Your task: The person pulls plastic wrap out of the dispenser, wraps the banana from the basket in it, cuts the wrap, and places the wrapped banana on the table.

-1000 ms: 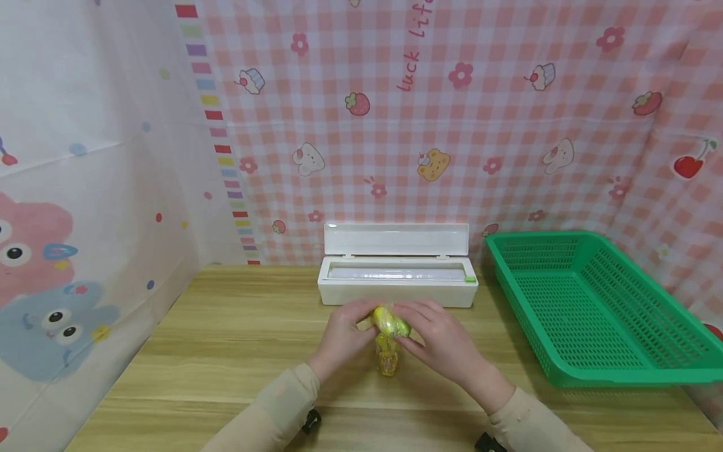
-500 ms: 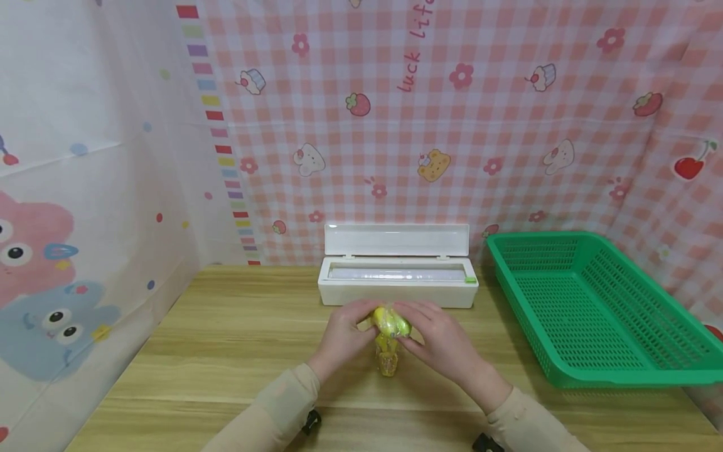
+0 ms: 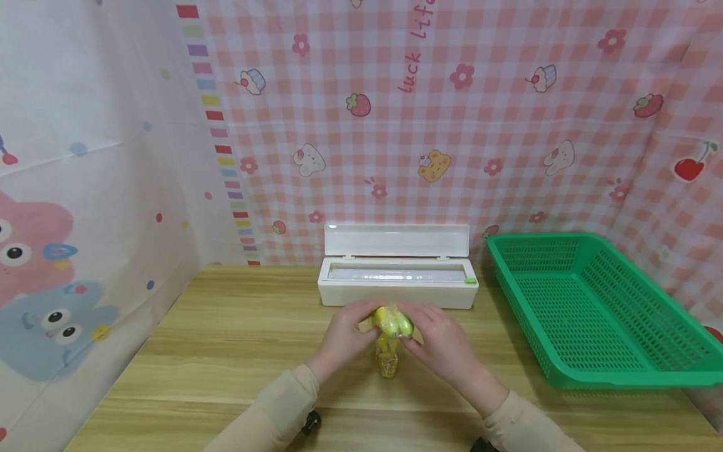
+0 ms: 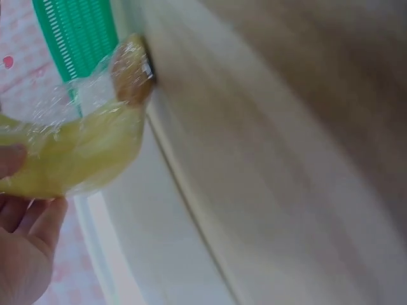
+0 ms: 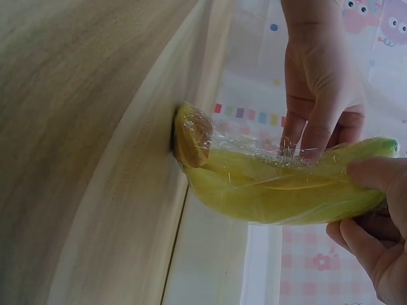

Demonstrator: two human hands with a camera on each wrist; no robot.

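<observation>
A bunch of bananas (image 3: 390, 321), wrapped in clear cling film, stands upright with its brownish stem end down on the wooden table (image 3: 243, 358). My left hand (image 3: 346, 333) holds the upper part from the left, thumb and fingers on either side. From the right, my right hand (image 3: 443, 336) grips the upper end near the green tips. The right wrist view shows the bananas (image 5: 254, 197) side-on, the film wrinkled over the stem and along the inner curve. In the left wrist view, the bananas' (image 4: 82, 149) tips are cut off by the frame edge.
Behind the hands stands a white cling film dispenser (image 3: 398, 295) with its lid (image 3: 396, 240) raised and a film roll inside. A green mesh basket (image 3: 522, 333) sits at the right. Patterned curtains (image 3: 361, 157) hang at the back and sides.
The upper end of the bananas has turned and shifted slightly to the right between both hands. My right hand and forearm have moved a little; the left stays nearly still.
</observation>
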